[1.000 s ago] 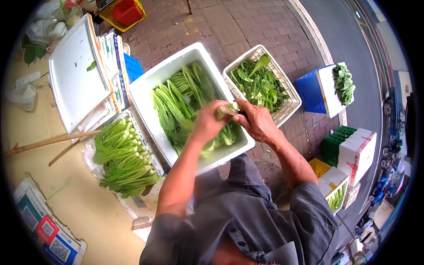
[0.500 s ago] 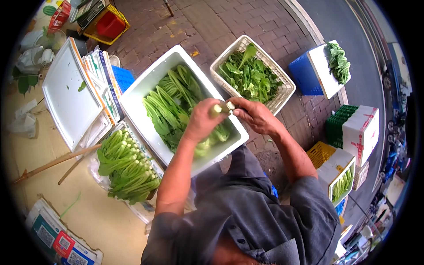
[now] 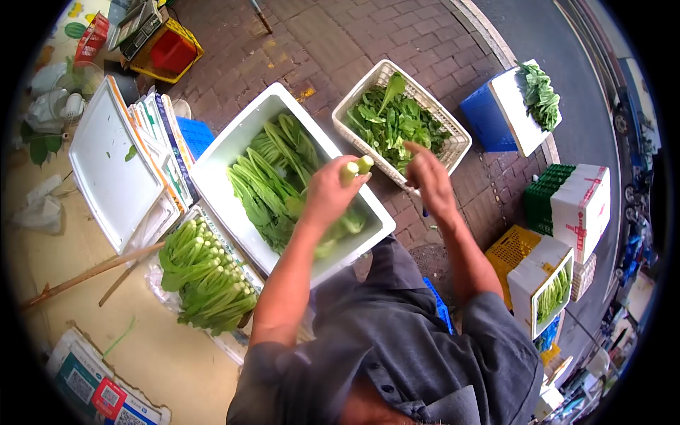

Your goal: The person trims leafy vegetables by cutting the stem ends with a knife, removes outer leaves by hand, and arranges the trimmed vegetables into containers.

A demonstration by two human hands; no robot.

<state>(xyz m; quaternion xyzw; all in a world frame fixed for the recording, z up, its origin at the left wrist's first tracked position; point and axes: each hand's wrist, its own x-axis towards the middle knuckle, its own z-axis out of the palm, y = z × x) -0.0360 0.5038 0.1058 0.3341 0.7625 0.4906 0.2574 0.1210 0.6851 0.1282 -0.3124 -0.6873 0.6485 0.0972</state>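
My left hand (image 3: 327,195) is closed around leafy green stalks, over the white foam box (image 3: 212,159). Two pale cut stem ends (image 3: 357,168) stick up from its grip, and their leaves hang blurred into the box. More long-stemmed greens (image 3: 265,177) lie inside. To the right, my right hand (image 3: 432,183) is closed near the lower right rim of the cream basket (image 3: 350,138), which holds loose leaves (image 3: 397,117). A small dark end shows below this hand; the rest of what it grips is hidden.
Bundled greens (image 3: 205,273) lie left of the foam box, beside a wooden stick (image 3: 99,273) and white lids (image 3: 117,170). At right are a blue crate (image 3: 485,117) with a white lid, a green crate (image 3: 542,198), a white carton (image 3: 584,212) and a yellow crate (image 3: 513,251).
My right hand has moved away from the stem ends, toward the cream basket. My left hand still grips the stalks above the foam box. The view has shifted a little.
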